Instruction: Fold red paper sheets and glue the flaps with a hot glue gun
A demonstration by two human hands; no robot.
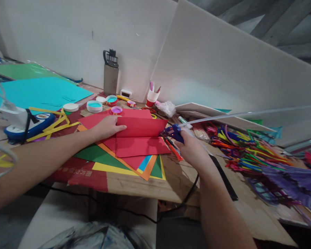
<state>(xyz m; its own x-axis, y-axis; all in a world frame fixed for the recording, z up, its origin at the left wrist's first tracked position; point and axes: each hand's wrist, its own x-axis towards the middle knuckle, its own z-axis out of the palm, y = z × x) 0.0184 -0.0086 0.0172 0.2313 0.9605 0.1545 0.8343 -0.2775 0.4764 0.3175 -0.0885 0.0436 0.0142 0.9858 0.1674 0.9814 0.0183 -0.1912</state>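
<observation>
Dim lt. w/ edge blur

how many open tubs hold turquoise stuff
2: a white-sided tub near the left hand, and a red-sided tub in front of the bottle. Others may be hidden.

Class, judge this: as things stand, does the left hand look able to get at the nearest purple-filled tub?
Probably yes: the purple-filled tub is just beyond the left hand, and nothing visible blocks the way. But that hand holds red paper, so it may need to let go first.
</observation>
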